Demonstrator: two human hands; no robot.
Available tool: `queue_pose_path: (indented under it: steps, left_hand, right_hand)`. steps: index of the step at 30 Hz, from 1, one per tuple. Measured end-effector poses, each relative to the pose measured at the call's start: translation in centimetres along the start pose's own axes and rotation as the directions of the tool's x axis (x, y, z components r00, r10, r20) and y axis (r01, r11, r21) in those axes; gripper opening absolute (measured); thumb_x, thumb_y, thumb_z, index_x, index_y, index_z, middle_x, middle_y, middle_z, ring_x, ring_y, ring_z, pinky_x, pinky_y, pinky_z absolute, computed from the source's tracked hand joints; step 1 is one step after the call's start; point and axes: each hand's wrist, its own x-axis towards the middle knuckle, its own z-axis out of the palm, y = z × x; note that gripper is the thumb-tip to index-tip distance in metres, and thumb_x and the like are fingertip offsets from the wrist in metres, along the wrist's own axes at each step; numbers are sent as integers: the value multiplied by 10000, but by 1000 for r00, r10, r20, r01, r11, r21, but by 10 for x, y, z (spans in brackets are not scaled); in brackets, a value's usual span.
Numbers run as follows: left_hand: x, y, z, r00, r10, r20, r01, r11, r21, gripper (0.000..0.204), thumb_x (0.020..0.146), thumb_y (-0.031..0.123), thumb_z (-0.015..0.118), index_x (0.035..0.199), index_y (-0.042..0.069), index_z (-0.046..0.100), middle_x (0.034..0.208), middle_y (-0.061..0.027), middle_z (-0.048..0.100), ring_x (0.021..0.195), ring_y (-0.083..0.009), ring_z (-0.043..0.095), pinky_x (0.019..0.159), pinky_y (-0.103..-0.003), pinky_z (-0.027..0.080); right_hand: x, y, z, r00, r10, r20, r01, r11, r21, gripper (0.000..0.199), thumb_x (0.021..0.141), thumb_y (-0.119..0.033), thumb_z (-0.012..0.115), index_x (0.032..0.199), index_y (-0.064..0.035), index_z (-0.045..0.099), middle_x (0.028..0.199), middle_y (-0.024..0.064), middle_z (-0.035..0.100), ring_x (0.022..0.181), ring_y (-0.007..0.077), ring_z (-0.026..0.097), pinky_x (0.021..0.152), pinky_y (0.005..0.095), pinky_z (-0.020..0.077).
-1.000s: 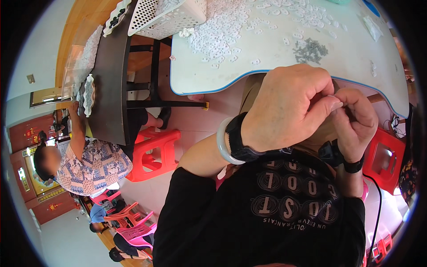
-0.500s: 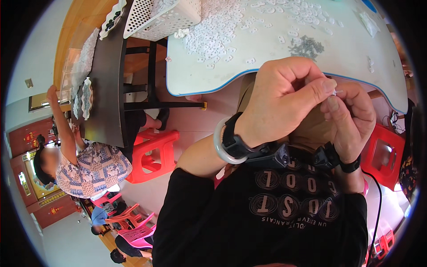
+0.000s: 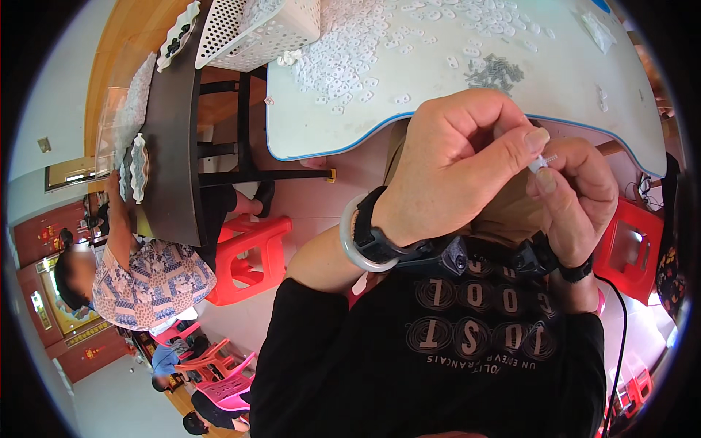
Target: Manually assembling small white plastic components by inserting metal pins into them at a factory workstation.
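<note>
My left hand (image 3: 456,164) and my right hand (image 3: 580,193) meet just off the table's near edge, both closed in a pinch. Between the two thumbs shows a small white plastic piece (image 3: 539,164), gripped by the fingers of both hands. A thin, ridged, pale pin (image 3: 550,158), like a small screw or spring, sticks out from it toward the right index finger. Fingertips cover the rest of the piece. Beyond my hands, a pile of small grey ridged pins (image 3: 493,74) lies on the table.
Loose white plastic pieces (image 3: 332,69) spread over the pale blue-edged table (image 3: 314,135). A perforated white basket (image 3: 248,44) stands at its left end. Farther left, a person (image 3: 150,285) sits at a dark table (image 3: 168,139). Red stools (image 3: 252,259) stand on the floor; a black cable (image 3: 622,350) hangs at right.
My fingers have shifted slightly, and more of the white piece shows between the thumbs. My left hand has drifted a little left. The person at left has lowered a raised arm.
</note>
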Motion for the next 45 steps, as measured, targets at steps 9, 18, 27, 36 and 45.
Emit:
queue_pose_path:
  steps: [9,18,27,36,45]
  left_hand:
    - [19,-18,-17,958,161,-236,-71,935,348,103,894,98,635,849,5,643,667,30,571,581,-20,479,535,-169,373]
    - [44,-56,-72,878,473,-69,-27,194,981,168,768,92,670,909,18,618,865,-122,572,795,-320,551,697,-418,448]
    - [44,-68,-83,913,406,-44,30,41,999,171,714,69,679,873,48,617,885,-117,565,837,-328,546,705,-425,445]
    - [45,-60,-92,870,487,-74,101,-30,994,164,718,70,698,870,44,641,871,-115,581,817,-314,545,721,-411,447]
    - [45,-71,-103,917,391,-76,106,-57,993,157,722,96,699,840,39,612,831,-120,562,797,-313,549,697,-413,454]
  right_hand:
    - [15,17,-22,981,105,-161,-113,993,-42,23,852,-6,597,858,15,590,721,-16,562,642,32,493,577,172,376]
    - [47,71,-120,905,-5,-426,-236,827,-510,100,811,-80,607,776,14,604,648,-8,575,586,52,484,541,205,384]
    - [62,83,-153,929,50,-367,-310,646,-697,173,776,-148,602,791,24,614,609,58,574,564,104,519,538,268,412]
    - [59,83,-152,915,-1,-404,-332,567,-754,197,815,-179,622,889,4,616,657,36,578,609,105,512,569,267,416]
    - [52,78,-113,916,-85,-393,-218,717,-662,151,850,-139,620,898,4,610,669,5,578,597,63,487,546,234,396]
